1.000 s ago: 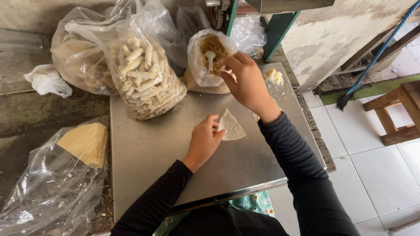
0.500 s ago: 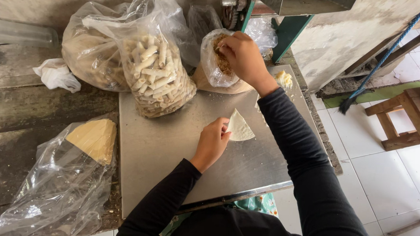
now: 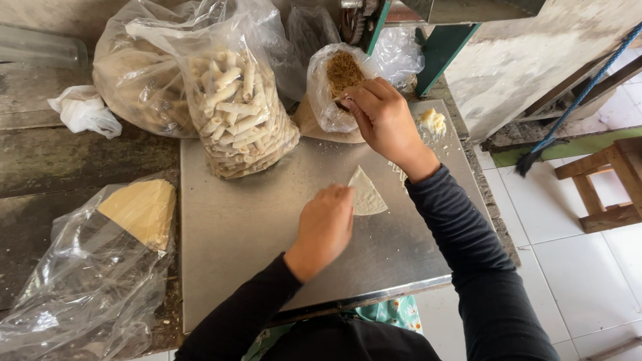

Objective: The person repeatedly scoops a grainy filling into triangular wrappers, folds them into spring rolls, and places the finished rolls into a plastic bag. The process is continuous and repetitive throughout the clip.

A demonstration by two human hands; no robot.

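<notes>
A thin triangular pastry wrapper (image 3: 366,194) lies on the steel tray (image 3: 246,220). My left hand (image 3: 326,225) rests on its left corner, fingertips pressing it flat. My right hand (image 3: 383,118) reaches into a small clear bag of brown crumbly filling (image 3: 337,75) at the tray's far edge, fingers pinched together inside the bag's mouth. What those fingers hold is hidden.
A big clear bag of rolled pastry sticks (image 3: 240,118) stands at the tray's back left. A bag with stacked wrappers (image 3: 140,211) lies on the wooden bench at the left. A pale lump of paste (image 3: 432,120) sits at the back right. A wooden stool (image 3: 614,181) stands on the tiled floor.
My right hand has stayed in the filling bag, dipping a little lower into it. My left hand keeps the wrapper pinned; the view has shifted slightly.
</notes>
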